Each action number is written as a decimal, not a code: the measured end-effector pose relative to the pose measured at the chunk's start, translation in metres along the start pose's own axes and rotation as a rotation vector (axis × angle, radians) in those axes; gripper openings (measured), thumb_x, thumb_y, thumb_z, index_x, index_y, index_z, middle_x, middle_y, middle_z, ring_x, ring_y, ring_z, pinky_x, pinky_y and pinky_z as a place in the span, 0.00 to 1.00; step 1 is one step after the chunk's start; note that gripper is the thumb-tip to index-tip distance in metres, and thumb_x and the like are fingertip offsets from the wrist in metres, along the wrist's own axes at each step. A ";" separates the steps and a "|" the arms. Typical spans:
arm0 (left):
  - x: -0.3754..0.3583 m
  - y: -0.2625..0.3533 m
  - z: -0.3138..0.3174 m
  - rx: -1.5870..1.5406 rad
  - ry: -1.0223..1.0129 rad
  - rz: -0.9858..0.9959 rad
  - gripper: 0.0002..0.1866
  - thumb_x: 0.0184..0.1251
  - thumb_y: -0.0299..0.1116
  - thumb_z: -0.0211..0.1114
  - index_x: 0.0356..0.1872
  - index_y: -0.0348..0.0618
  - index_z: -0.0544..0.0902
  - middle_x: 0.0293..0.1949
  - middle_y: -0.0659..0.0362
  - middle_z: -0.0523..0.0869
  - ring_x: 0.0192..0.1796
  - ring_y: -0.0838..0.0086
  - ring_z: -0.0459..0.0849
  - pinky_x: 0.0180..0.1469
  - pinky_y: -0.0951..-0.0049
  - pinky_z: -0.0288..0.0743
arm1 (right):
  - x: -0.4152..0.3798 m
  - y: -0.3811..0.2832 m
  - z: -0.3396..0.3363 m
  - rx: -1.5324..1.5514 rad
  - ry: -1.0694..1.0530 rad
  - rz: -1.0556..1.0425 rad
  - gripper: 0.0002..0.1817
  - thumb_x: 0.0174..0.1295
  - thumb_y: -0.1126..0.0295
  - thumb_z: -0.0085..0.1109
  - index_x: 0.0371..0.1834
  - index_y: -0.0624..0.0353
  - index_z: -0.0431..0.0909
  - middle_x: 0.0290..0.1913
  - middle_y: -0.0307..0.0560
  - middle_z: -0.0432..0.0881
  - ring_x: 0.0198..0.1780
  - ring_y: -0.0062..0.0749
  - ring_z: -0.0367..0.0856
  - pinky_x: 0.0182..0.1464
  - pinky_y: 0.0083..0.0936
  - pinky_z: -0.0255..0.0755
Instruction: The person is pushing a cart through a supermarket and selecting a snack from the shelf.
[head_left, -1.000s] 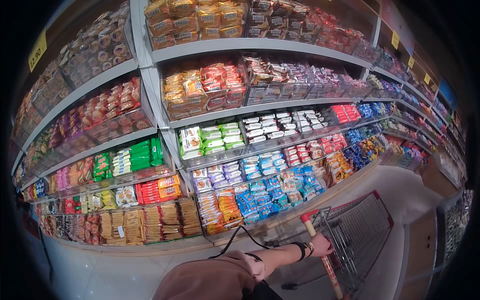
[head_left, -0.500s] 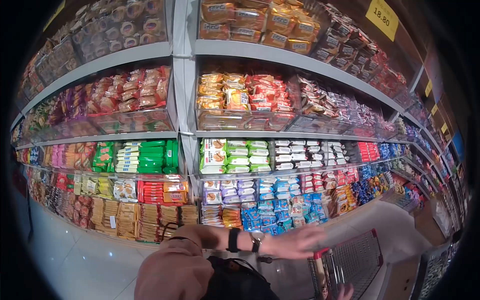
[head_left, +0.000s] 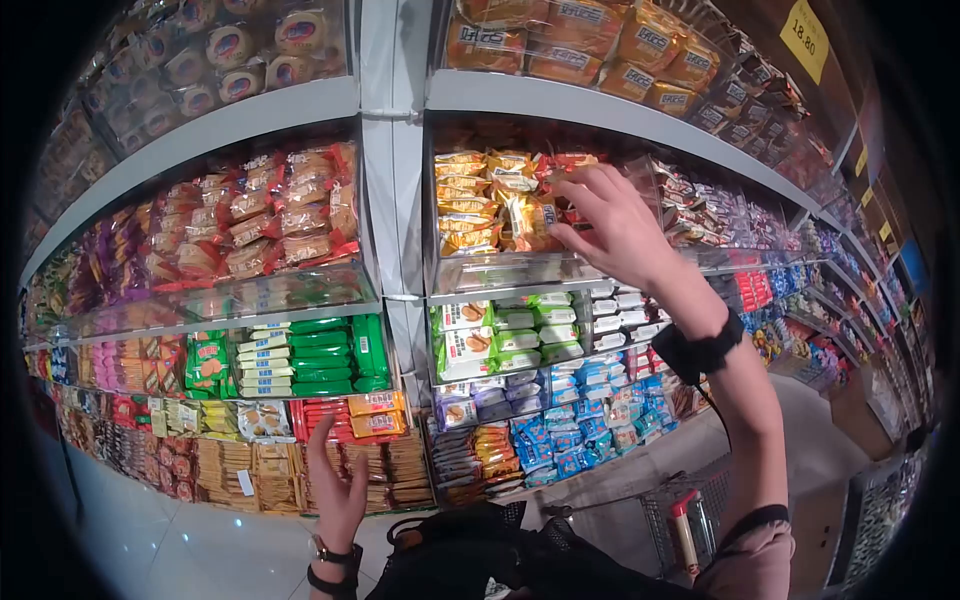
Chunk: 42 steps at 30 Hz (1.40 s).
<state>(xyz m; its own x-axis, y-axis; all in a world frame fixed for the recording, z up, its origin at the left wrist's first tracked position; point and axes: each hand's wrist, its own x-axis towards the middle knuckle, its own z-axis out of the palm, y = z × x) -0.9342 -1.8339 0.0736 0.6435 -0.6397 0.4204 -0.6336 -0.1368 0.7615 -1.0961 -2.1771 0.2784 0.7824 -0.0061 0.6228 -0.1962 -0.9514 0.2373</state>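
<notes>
My right hand (head_left: 622, 228) is raised over a clear bin (head_left: 490, 272) on the middle shelf. Its thumb and fingers are apart and curved, right beside a gold snack packet (head_left: 526, 218). More gold packets (head_left: 461, 195) lie stacked to the left; red packets (head_left: 572, 160) are mostly hidden behind the hand. Low on the left, my left hand (head_left: 340, 490) has its fingers spread and holds nothing. It overlaps red packs (head_left: 318, 413) and brown stick-shaped packs (head_left: 285, 478) on the lower shelves, with orange packs (head_left: 377, 413) close by.
A shopping cart (head_left: 682, 508) with a red handle stands at lower right. A grey upright post (head_left: 392, 200) divides the shelves. Green packs (head_left: 322, 350) and blue packs (head_left: 565, 430) fill lower bins. A yellow price tag (head_left: 804, 40) hangs at upper right.
My left hand has swung from above the cart to the lower left. My right hand has risen from the bottom edge by the cart to the middle-shelf bin. The view has shifted closer to the shelves.
</notes>
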 end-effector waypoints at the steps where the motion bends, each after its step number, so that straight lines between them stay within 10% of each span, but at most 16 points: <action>1: -0.012 -0.008 -0.009 0.056 0.021 -0.078 0.28 0.61 0.27 0.57 0.62 0.34 0.59 0.60 0.48 0.66 0.64 0.61 0.63 0.66 0.64 0.53 | 0.014 0.006 0.013 -0.047 -0.141 0.047 0.26 0.52 0.59 0.61 0.51 0.62 0.71 0.52 0.53 0.70 0.56 0.46 0.66 0.58 0.38 0.61; 9: -0.070 -0.025 -0.001 0.140 0.241 -0.324 0.29 0.62 0.27 0.56 0.63 0.33 0.57 0.61 0.45 0.64 0.64 0.58 0.62 0.65 0.62 0.54 | 0.047 0.014 0.023 -0.017 -0.577 0.060 0.39 0.48 0.43 0.60 0.56 0.61 0.68 0.56 0.54 0.67 0.66 0.47 0.54 0.69 0.43 0.40; 13: -0.065 0.003 0.014 0.040 0.232 -0.303 0.31 0.59 0.23 0.58 0.64 0.35 0.56 0.61 0.46 0.66 0.64 0.58 0.64 0.65 0.62 0.55 | 0.060 -0.008 -0.003 0.369 -0.758 0.089 0.17 0.53 0.65 0.61 0.41 0.62 0.68 0.45 0.55 0.74 0.52 0.49 0.71 0.53 0.39 0.65; 17: -0.072 0.009 0.020 0.022 0.207 -0.316 0.31 0.60 0.26 0.59 0.63 0.33 0.57 0.62 0.45 0.63 0.63 0.56 0.65 0.62 0.62 0.60 | 0.069 -0.007 0.002 0.407 -0.460 -0.248 0.16 0.50 0.76 0.60 0.40 0.62 0.65 0.39 0.55 0.75 0.43 0.51 0.75 0.44 0.39 0.69; 35: -0.117 0.007 0.024 0.262 0.245 -0.362 0.28 0.60 0.25 0.59 0.61 0.32 0.61 0.59 0.45 0.68 0.62 0.56 0.67 0.62 0.62 0.60 | 0.062 -0.040 0.031 0.370 -0.349 -0.144 0.15 0.52 0.62 0.63 0.33 0.63 0.73 0.32 0.53 0.79 0.41 0.48 0.77 0.43 0.37 0.69; 42: -0.123 -0.001 0.025 0.261 0.206 -0.334 0.29 0.58 0.27 0.61 0.61 0.33 0.61 0.59 0.46 0.69 0.61 0.54 0.67 0.61 0.61 0.60 | 0.044 0.012 -0.011 0.203 -0.217 -0.018 0.29 0.57 0.51 0.57 0.53 0.65 0.71 0.51 0.57 0.74 0.55 0.48 0.71 0.55 0.34 0.67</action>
<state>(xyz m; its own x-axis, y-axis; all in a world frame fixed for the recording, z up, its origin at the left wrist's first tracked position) -1.0232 -1.7739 0.0086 0.8857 -0.3685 0.2823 -0.4468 -0.5123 0.7334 -1.0706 -2.1851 0.3171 0.8969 -0.0335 0.4410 -0.0762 -0.9939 0.0795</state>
